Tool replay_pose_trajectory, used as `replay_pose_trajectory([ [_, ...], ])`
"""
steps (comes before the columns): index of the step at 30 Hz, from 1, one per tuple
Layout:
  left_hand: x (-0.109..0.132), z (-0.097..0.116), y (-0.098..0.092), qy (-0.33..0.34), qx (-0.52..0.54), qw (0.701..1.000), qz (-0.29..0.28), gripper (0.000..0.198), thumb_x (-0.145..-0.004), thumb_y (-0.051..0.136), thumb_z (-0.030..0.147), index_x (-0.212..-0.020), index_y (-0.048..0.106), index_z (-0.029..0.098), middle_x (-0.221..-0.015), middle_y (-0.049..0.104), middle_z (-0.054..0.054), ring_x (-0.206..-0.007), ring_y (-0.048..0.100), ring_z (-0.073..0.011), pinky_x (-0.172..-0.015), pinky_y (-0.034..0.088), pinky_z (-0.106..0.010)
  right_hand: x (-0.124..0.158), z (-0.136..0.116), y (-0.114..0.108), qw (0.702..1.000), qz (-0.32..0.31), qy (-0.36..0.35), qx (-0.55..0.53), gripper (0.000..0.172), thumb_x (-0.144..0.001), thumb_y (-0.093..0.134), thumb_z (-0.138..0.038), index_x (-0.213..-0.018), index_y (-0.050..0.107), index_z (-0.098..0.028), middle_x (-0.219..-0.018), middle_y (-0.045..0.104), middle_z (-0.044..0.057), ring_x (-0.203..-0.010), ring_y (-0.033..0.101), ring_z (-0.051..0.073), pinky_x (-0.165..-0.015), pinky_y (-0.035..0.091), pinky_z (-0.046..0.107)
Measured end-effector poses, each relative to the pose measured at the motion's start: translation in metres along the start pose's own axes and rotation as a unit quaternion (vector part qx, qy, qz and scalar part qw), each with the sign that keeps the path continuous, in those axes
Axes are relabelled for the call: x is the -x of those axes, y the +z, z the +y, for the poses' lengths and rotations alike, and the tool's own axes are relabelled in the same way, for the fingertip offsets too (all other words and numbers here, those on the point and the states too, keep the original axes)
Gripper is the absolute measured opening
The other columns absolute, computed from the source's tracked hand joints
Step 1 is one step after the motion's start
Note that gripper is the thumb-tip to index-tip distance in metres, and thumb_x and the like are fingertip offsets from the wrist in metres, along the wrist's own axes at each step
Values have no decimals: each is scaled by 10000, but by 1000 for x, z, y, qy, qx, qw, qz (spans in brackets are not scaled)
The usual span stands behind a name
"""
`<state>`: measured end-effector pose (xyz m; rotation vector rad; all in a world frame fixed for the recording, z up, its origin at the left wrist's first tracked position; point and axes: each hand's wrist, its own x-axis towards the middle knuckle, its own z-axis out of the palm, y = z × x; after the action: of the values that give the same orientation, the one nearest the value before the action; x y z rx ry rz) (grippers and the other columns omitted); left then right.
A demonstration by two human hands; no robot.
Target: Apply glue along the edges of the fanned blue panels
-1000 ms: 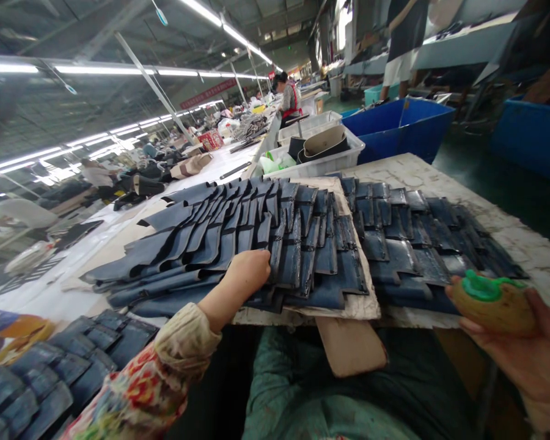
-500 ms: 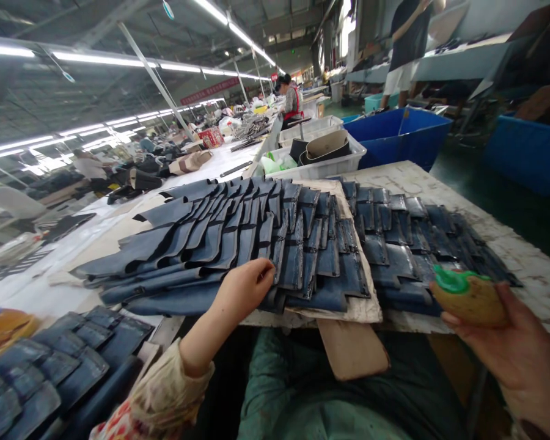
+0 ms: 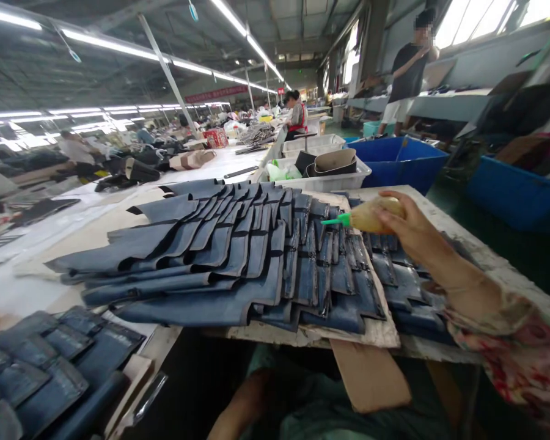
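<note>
My right hand [image 3: 406,227] is closed round a tan squeeze bottle [image 3: 371,216] with a green nozzle that points left over the top of the fanned dark blue leather pieces [image 3: 238,256]. These pieces lie overlapped on a stained cardboard sheet [image 3: 371,333] on the worktable. A second layer of blue pieces [image 3: 403,278] lies to the right, under my forearm. My left arm [image 3: 241,406] has dropped below the table edge by my lap; its hand is out of sight.
More blue pieces [image 3: 41,366] are stacked at lower left. A white crate [image 3: 334,180] with rolled material stands behind the table. Blue bins [image 3: 403,162] sit on the floor to the right. Other people work along the long bench [image 3: 211,168] and at the right shelf.
My right hand rose and moved left with the bottle, from the near table edge to above the fanned pieces. My left hand let go of the pieces and sank below the table.
</note>
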<state>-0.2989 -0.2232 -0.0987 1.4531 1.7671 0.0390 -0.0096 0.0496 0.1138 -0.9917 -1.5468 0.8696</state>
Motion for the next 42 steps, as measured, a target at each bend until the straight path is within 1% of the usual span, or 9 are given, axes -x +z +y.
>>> replay_pose_trajectory([
  [2,-11,-22,16,-24,-12,1000,6,508,-777,462,218,-1263,505,72,-1323,461,-175,-1234,429,-280,-1028,363,-385,-23,-5,16,989,-16,-78,125,574,-690,660,-508,-1180,505,-252,-1095,538,45,-999,519,226,-911,432,411],
  [3,-15,-30,24,-36,-23,999,18,526,-778,447,214,-1287,481,86,-1368,411,-166,-1276,376,-288,-1033,351,-417,-33,-8,23,980,-25,-109,166,574,-691,654,-507,-1177,504,-240,-1116,534,57,-1021,512,243,-948,399,440],
  [7,-29,-50,57,-74,-63,992,81,496,-817,394,252,-1307,465,231,-1459,294,-38,-1373,196,-229,-1085,244,-461,-59,-15,51,945,-85,-208,236,534,-697,642,-498,-1142,511,-233,-1132,533,74,-1041,510,270,-934,406,456],
  [9,-35,-58,69,-82,-56,989,107,466,-842,373,286,-1297,472,261,-1464,283,-13,-1379,181,-206,-1096,217,-458,-63,-15,62,925,-126,-252,253,523,-706,635,-503,-1136,507,-233,-1148,525,74,-1059,500,272,-937,403,450],
  [11,-41,-65,75,-78,-34,988,131,456,-860,349,317,-1295,473,262,-1466,278,-11,-1377,187,-203,-1090,236,-456,-64,-11,72,910,-158,-279,262,530,-714,628,-519,-1143,499,-235,-1164,514,74,-1071,492,274,-939,399,447],
  [17,-61,-83,73,-29,-17,987,154,521,-855,356,385,-1305,471,151,-1464,276,-72,-1379,173,-241,-1135,211,-403,-70,-1,92,884,-215,-298,288,599,-697,640,-540,-1179,472,-225,-1136,517,87,-1046,497,283,-913,409,451],
  [23,-75,-87,67,5,14,984,177,503,-843,385,381,-1270,509,144,-1396,389,-99,-1344,263,-264,-1124,248,-431,-82,-3,104,869,-245,-300,308,637,-674,651,-550,-1183,469,-212,-1141,517,94,-1027,506,291,-908,409,458],
  [32,-84,-86,60,-2,37,986,162,524,-799,424,284,-1303,467,145,-1392,391,-92,-1338,273,-244,-1130,227,-409,-74,8,107,884,-238,-276,294,592,-684,650,-543,-1154,469,-232,-1122,528,91,-1021,518,285,-884,430,471],
  [42,-83,-84,59,-29,34,989,138,555,-835,376,351,-1333,422,110,-1397,376,-117,-1345,258,-241,-1134,205,-392,-73,23,106,897,-227,-257,280,602,-676,654,-547,-1152,467,-230,-1157,517,96,-1064,496,294,-906,406,470],
])
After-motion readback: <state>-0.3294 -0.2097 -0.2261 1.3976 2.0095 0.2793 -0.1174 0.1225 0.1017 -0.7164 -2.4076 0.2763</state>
